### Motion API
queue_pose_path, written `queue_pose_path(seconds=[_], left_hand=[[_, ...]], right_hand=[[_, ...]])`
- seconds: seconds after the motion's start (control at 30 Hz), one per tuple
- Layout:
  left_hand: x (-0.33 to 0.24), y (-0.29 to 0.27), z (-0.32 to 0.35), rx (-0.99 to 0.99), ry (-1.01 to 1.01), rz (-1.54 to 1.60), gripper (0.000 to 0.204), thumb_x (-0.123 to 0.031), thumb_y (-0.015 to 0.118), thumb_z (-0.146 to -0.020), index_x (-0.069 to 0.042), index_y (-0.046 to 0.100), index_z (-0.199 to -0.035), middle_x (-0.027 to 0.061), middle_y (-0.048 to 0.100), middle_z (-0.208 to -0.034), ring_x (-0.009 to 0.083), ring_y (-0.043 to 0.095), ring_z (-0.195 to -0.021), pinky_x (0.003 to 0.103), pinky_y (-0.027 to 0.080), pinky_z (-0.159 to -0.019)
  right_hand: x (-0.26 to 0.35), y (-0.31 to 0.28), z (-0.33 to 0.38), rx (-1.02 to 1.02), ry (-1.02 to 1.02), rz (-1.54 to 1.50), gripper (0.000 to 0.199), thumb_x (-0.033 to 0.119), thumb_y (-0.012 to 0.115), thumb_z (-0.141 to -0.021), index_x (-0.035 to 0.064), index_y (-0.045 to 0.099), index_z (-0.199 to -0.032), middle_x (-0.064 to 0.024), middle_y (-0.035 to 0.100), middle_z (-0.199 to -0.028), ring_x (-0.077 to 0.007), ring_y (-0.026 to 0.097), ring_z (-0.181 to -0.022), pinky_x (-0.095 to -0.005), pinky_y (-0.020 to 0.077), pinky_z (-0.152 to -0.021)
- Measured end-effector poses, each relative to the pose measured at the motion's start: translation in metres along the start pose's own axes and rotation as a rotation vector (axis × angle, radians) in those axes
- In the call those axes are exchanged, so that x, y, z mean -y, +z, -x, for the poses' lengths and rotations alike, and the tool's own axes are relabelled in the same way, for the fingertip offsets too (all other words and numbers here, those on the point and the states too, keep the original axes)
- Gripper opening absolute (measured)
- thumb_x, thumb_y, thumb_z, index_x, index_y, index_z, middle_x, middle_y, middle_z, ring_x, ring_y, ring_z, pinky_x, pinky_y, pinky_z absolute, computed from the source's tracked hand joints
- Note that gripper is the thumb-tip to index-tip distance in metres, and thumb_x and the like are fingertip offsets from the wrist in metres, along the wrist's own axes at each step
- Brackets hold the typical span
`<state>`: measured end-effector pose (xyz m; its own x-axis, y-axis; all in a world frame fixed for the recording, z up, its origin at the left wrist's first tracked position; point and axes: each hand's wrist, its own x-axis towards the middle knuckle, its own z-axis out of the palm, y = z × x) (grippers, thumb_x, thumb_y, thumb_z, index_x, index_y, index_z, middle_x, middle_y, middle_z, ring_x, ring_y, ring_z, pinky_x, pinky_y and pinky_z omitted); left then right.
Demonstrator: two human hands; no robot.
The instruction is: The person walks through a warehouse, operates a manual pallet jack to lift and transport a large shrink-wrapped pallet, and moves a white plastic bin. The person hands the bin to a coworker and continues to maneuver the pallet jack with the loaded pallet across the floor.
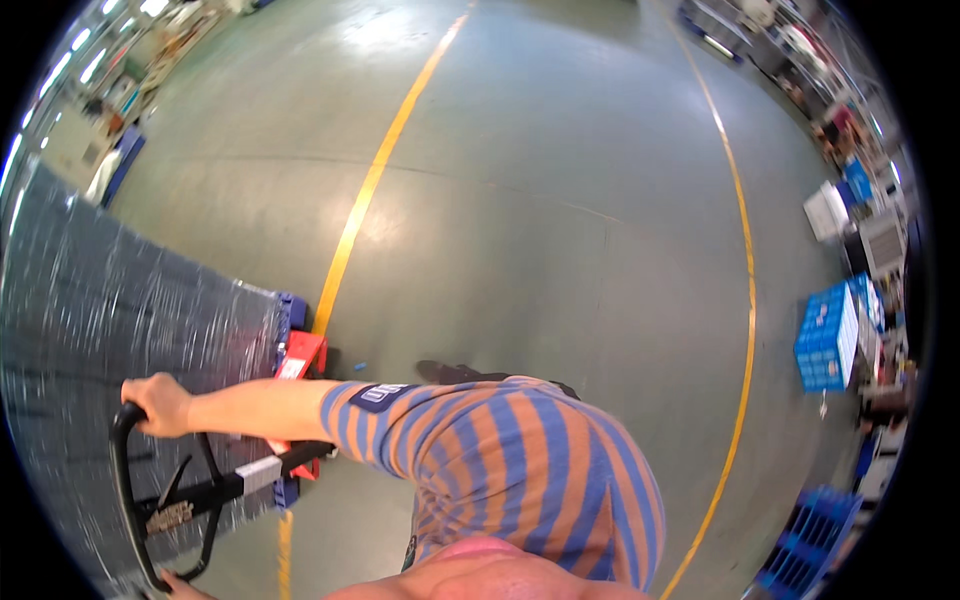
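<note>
Head view cuts off left hand (180, 586) gripping handle (125, 500).

Lighting: bright, even overhead light across my view, with ceiling strip lamps (75, 45) showing at ten o'clock and pale glare patches on the green floor (560, 230) toward twelve. Shadows: soft, short, one small dark patch under the body at centre. Quality: strong fisheye bending; yellow floor lines (375, 180) curve; black vignette rings the frame; wrapped load (110, 310) at nine o'clock smeared by motion blur; rim detail soft.
</note>
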<state>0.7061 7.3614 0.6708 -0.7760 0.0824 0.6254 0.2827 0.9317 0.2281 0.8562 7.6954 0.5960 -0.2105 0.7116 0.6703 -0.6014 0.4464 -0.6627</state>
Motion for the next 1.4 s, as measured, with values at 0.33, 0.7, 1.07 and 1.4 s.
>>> queue_pose_path(seconds=[0.33,0.7,1.07,1.4], left_hand=[[-0.083,0.063,0.059,-0.07,-0.067,0.429,0.037,-0.036,0.063,-0.073,0.0,0.063,-0.081,0.0094,0.061,-0.071,0.0175,0.058,-0.065,0.033,0.047,-0.059],[0.004,-0.005,0.146,-0.199,-0.445,0.907,0.028,-0.024,0.064,-0.074,0.001,0.06,-0.085,0.0078,0.058,-0.071,0.0161,0.053,-0.063,0.031,0.045,-0.055],[-0.018,0.025,0.15,-0.133,-0.331,1.145,0.015,-0.005,0.065,-0.072,-0.003,0.05,-0.076,0.0007,0.052,-0.064,0.0078,0.05,-0.052,0.021,0.04,-0.048],[0.002,0.093,0.101,-0.068,-0.427,1.075,0.01,-0.002,0.06,-0.072,-0.002,0.051,-0.076,0.0032,0.055,-0.066,0.0102,0.051,-0.056,0.023,0.04,-0.053]], right_hand=[[0.001,-0.001,0.008,0.262,0.059,0.23,0.033,0.02,0.065,-0.061,0.0037,0.044,-0.079,-0.013,0.055,-0.065,-0.0328,0.056,-0.065,-0.0413,0.0417,-0.056],[0.019,-0.01,0.014,0.526,0.055,0.545,0.026,0.024,0.062,-0.065,0.0068,0.057,-0.084,-0.0145,0.053,-0.094,-0.0315,0.053,-0.086,-0.0393,0.0448,-0.072],[-0.08,-0.026,-0.016,0.34,0.246,0.322,0.029,0.022,0.067,-0.066,0.0033,0.053,-0.084,-0.0087,0.057,-0.069,-0.0169,0.055,-0.064,-0.0306,0.0442,-0.062],[-0.115,-0.017,0.011,0.371,0.299,0.236,0.025,0.013,0.067,-0.066,0.0034,0.051,-0.082,-0.0045,0.056,-0.067,-0.0135,0.053,-0.061,-0.0264,0.043,-0.061]])
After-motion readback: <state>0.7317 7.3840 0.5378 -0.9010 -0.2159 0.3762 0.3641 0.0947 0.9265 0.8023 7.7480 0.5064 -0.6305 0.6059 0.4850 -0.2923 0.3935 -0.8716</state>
